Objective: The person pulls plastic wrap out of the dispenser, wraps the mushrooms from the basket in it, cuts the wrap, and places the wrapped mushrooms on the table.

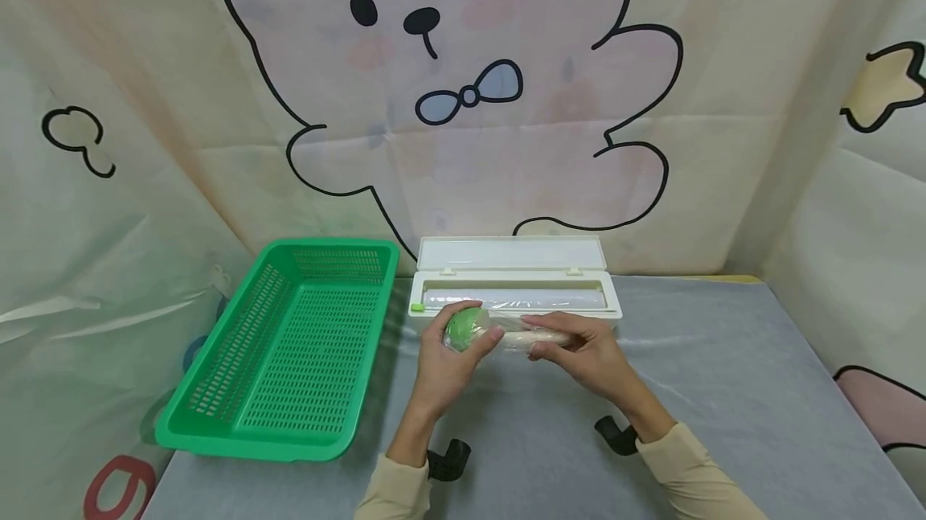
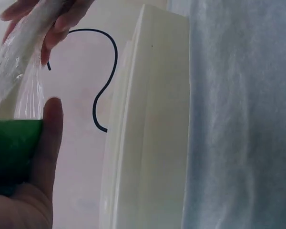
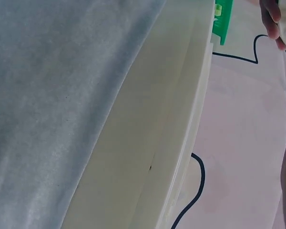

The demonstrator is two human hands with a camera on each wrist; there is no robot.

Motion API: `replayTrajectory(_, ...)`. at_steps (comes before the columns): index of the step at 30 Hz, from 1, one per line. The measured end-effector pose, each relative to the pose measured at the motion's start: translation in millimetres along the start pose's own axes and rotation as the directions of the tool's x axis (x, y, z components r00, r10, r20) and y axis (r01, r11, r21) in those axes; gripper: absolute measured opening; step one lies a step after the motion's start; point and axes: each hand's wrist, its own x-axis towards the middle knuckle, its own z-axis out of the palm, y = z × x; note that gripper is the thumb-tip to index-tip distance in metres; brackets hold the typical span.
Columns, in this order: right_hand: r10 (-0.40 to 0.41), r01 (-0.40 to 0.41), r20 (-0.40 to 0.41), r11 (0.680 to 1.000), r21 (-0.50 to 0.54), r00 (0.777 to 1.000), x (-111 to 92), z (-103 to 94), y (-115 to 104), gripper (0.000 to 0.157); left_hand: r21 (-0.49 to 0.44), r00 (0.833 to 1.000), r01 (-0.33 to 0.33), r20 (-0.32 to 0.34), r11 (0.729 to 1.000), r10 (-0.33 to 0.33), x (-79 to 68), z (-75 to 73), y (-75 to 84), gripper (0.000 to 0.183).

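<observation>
A long object with a rounded green end (image 1: 463, 330) and a narrower whitish stem (image 1: 534, 339) is wrapped in crinkled clear plastic film; its exact kind does not show. My left hand (image 1: 443, 366) grips the green end, thumb along its near side. At the other end my right hand (image 1: 595, 358) pinches the film-covered stem between thumb and fingers. Directly behind both hands is a white cling film dispenser (image 1: 615, 307), its lid (image 1: 510, 254) raised. Film lies across its opening, and a small green slider (image 1: 417, 308) sits at its left. In the left wrist view, film (image 2: 31, 93) hangs in folds beside the stem.
A green perforated plastic basket (image 1: 354, 415) stands left of the dispenser on the grey cloth-covered table (image 1: 731, 391). Behind the table hangs a curtain (image 1: 550, 182) with a cartoon bear. Black wrist mounts (image 1: 449, 460) are on both forearms.
</observation>
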Motion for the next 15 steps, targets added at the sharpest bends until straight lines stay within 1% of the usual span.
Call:
replayTrajectory(2,-0.025,0.025,0.002,0.999,-0.026,1.000,0,0.2,0,0.036,0.014,1.000,0.011,-0.015,1.000,-0.010,0.0,0.5,1.2,0.045)
replayTrajectory(4,-0.055,0.055,-0.006,0.998,-0.031,0.998,0,-0.3,1,0.035,-0.006,1.000,0.022,0.018,1.000,-0.022,0.2,-1.5,1.5,0.048)
replayTrajectory(5,-0.072,0.071,-0.008,0.997,-0.021,0.997,0,-0.8,1,0.033,-0.034,0.998,0.025,0.054,0.999,-0.023,0.2,-3.6,1.1,0.050)
replayTrajectory(7,-0.072,0.072,-0.014,0.997,0.014,0.997,0,-1.9,1,0.029,-0.094,0.990,0.024,0.139,0.995,-0.011,0.6,-8.7,-0.6,0.054)
replayTrajectory(9,-0.048,0.049,-0.018,0.997,0.067,0.999,0,-3.2,1,0.026,-0.143,0.977,0.015,0.213,0.990,0.015,1.7,-13.2,-3.7,0.058)
replayTrajectory(10,-0.024,0.026,-0.018,0.996,0.083,1.000,0,-3.7,1,0.025,-0.146,0.973,0.007,0.229,0.989,0.027,2.1,-14.6,-5.2,0.056)
replayTrajectory(12,0.027,-0.027,-0.005,0.993,0.117,1.000,-1,-4.6,0,0.028,-0.134,0.972,-0.009,0.232,0.991,0.041,3.0,-14.7,-8.0,0.052)
replayTrajectory(14,0.065,-0.066,0.012,0.990,0.123,0.998,-2,-5.4,0,0.035,-0.122,0.979,-0.011,0.202,0.992,0.036,3.7,-12.1,-9.2,0.045)
replayTrajectory(15,0.081,-0.082,0.017,0.989,0.126,0.997,-2,-5.7,0,0.038,-0.117,0.984,-0.010,0.175,0.993,0.031,3.9,-10.2,-9.0,0.040)
